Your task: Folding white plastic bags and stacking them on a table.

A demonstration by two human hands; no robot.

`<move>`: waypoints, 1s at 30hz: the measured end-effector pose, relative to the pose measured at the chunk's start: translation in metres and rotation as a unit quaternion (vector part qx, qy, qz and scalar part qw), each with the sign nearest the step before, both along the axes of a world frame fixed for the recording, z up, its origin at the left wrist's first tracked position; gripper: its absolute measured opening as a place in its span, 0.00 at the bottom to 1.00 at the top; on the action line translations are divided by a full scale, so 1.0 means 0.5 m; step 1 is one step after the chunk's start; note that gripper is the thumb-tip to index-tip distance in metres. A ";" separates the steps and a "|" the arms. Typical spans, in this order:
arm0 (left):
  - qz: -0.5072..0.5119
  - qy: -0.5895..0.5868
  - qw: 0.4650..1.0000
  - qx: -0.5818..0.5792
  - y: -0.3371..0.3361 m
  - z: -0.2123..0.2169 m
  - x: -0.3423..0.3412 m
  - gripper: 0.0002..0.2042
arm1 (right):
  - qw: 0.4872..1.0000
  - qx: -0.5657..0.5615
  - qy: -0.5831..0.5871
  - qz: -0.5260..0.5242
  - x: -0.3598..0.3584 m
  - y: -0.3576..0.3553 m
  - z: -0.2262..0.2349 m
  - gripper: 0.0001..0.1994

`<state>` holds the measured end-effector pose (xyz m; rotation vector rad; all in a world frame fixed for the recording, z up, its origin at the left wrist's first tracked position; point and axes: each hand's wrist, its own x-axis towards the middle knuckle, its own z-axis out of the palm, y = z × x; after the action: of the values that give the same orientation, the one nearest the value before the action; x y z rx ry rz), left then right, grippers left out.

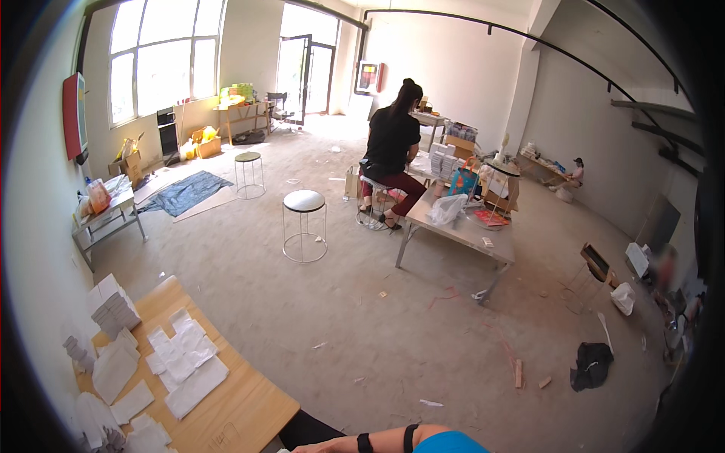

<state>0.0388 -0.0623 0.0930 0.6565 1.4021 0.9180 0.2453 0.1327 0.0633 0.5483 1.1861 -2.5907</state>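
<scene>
A bare forearm with two black bands and a blue sleeve runs leftward along the lower edge; it appears to be my right arm. Only a sliver of my right hand [311, 448] shows at its end, near the corner of the wooden table [253, 404]. The fingers are cut off by the edge, so their state is hidden. My left hand is out of view. Flat white paper pieces [198, 385] lie on the table, some overlapping. Behind them stands a stack of folded white pieces [113, 306], with more paper piles towards the lower left corner.
A person in black [393, 136] sits at a metal table [461, 232] bearing bags and boxes. Two round stools [303, 202] stand left of that table. Black plastic [591, 366] and scraps litter the concrete floor. Another person [577, 174] sits by the far right wall.
</scene>
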 end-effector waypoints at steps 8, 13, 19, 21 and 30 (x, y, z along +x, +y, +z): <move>-0.009 0.006 1.000 -0.022 0.024 0.014 -0.005 0.17 | 0.994 -0.062 0.088 -0.008 -0.030 -0.003 0.000 0.15; 0.018 0.014 0.999 -0.037 0.006 0.016 -0.009 0.17 | 0.996 -0.073 0.029 0.031 -0.036 0.000 -0.009 0.20; 0.015 -0.012 0.999 -0.028 -0.035 -0.004 -0.008 0.17 | 0.991 -0.082 0.073 0.071 -0.025 -0.013 -0.034 0.19; 0.039 -0.025 0.999 -0.020 -0.030 0.019 0.006 0.17 | 0.991 -0.093 0.064 0.073 -0.030 -0.017 -0.041 0.20; 0.029 -0.084 0.996 -0.011 0.021 0.045 -0.011 0.15 | 0.995 -0.008 -0.019 0.093 -0.033 0.038 0.057 0.22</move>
<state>0.0332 -0.0516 0.1155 0.5127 1.2843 0.9795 0.2286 0.1515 0.0920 0.4595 1.1456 -2.4205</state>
